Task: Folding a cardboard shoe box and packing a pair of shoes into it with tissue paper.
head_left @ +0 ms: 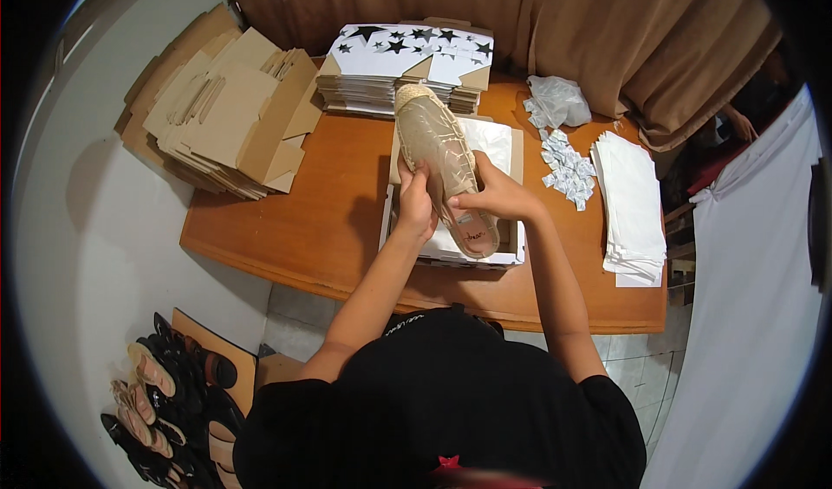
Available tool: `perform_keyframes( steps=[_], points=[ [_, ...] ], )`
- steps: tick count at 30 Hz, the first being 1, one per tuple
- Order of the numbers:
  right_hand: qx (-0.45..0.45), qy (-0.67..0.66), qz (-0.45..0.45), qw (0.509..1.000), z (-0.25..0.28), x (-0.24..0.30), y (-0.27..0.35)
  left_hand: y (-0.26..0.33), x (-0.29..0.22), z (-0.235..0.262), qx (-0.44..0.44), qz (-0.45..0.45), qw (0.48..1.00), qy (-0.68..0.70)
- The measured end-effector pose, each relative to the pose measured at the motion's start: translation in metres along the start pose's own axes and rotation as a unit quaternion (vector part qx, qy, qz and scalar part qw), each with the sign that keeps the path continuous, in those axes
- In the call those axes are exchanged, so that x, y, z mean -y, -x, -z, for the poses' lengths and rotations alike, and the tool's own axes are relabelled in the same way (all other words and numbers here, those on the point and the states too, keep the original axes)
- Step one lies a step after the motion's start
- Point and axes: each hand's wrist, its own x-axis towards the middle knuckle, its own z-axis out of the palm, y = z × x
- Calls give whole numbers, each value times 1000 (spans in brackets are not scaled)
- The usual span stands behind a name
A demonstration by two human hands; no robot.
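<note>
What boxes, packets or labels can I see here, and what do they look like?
Open shoe box: table centre, under the shoe, white.
Flat box stack: table's far edge, white with black stars.
Cardboard pile: far left, brown, unfolded.
Small sachets: right of the box, white, scattered.
Insole label: in the shoe's heel, pale.

The beige woven slip-on shoe (444, 164) and both hands (417, 205) cover most of the open white cardboard shoebox (511, 251); its contents are not visible. The pile of dark sandals (169, 402) is cut off at the lower left. The small white sachets (568, 168) are too small to identify.
</note>
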Motion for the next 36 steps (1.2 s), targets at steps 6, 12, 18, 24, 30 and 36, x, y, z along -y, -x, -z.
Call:
perform_keyframes(
  steps=[6, 12, 18, 24, 30, 36],
  points=[
    [45, -35, 17, 998, 3, -17, -14, 1, 15, 21, 38, -27, 999, -12],
    [37, 53, -11, 998, -6, -10, -24, 3, 40, 41, -45, -122, 966, -222],
    [-4, 32, -6, 999, -10, -31, -26, -2, 14, 51, 4, -110, 973, -201],
    [-22, 121, 11, 992, -4, -30, -19, 12, -11, 103, -93, -84, 761, -637],
    [43, 211, -21, 976, -27, -27, -19, 33, -6, 128, 15, -64, 675, -735],
    [67, 313, -35, 947, -40, -31, -18, 36, -6, 121, -54, -47, 701, -710]
  ],
)
